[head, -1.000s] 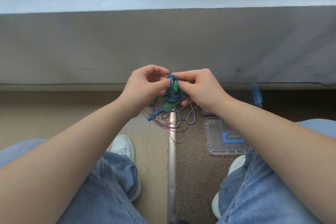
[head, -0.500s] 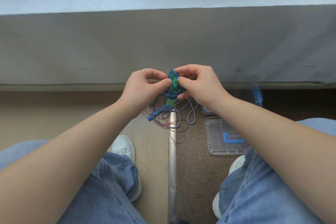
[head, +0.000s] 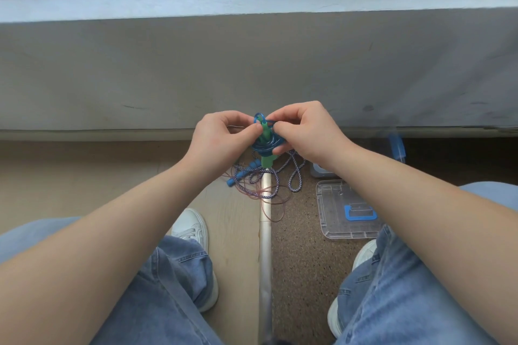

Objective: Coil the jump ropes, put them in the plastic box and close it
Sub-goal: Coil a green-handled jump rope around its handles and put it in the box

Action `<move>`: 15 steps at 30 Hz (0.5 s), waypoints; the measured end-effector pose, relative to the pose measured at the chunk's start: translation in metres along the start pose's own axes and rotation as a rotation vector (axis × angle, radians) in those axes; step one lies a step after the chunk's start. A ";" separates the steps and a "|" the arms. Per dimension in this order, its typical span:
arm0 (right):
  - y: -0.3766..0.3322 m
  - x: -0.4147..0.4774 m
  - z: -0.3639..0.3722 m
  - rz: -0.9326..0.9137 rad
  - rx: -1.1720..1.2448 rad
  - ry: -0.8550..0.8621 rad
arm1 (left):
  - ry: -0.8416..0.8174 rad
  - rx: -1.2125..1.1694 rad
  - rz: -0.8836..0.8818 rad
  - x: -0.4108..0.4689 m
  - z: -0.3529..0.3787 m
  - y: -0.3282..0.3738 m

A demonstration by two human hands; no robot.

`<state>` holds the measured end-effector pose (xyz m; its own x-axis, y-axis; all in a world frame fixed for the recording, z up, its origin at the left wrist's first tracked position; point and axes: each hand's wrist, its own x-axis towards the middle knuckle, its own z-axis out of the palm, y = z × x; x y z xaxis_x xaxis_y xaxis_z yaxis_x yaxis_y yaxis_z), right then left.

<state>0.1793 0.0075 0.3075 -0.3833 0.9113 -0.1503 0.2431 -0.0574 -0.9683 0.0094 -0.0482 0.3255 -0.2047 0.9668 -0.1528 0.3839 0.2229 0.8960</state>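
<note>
Grey wall point(head: 252, 70) and a floor split by a metal strip point(head: 265, 232) fill the head view, with wood-look boards on one side of the strip and speckled covering on the other. Above the strip, held off the floor, the left hand point(head: 221, 138) and right hand point(head: 307, 131) meet on one jump rope. Its blue cord point(head: 263, 146) is wound in a tight coil round the paired green handles point(head: 265, 131). Both hands have their fingers point(head: 283, 120) curled in, thumb and forefinger of each pinching a small blue loop at the top of the handles. The right hand's lower fingers seem to cradle the coil from beneath.

The step looks like tucking the loose end so the winding locks. To do it well, keep the coil pinched while the end is fed through. Then pull it snug, not hard, or the turns may slip off the handles.

On the floor beneath lie a striped rope point(head: 294, 176) with a blue handle point(head: 244, 173) and a thin red cord point(head: 272, 202), loose, tangled together and not yet coiled. The clear lid point(head: 336, 218) lies just right of them. The plastic box point(head: 318, 172) is mostly hidden behind the right forearm.
</note>
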 end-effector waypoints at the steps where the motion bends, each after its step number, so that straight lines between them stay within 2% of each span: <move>1: -0.001 0.000 0.000 0.002 0.007 -0.019 | -0.002 -0.011 0.000 0.000 -0.001 0.000; 4: -0.003 0.000 -0.001 -0.006 0.011 -0.053 | -0.013 -0.070 0.013 -0.001 -0.006 0.001; 9: -0.004 -0.001 -0.002 -0.067 0.017 -0.047 | -0.028 -0.028 0.085 -0.003 -0.009 0.003; 15: -0.006 -0.002 -0.005 -0.094 0.042 -0.059 | 0.000 -0.016 0.088 -0.003 -0.008 0.001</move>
<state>0.1829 0.0078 0.3151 -0.4547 0.8880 -0.0691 0.1667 0.0086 -0.9860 0.0033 -0.0517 0.3297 -0.1708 0.9826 -0.0735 0.3857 0.1354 0.9126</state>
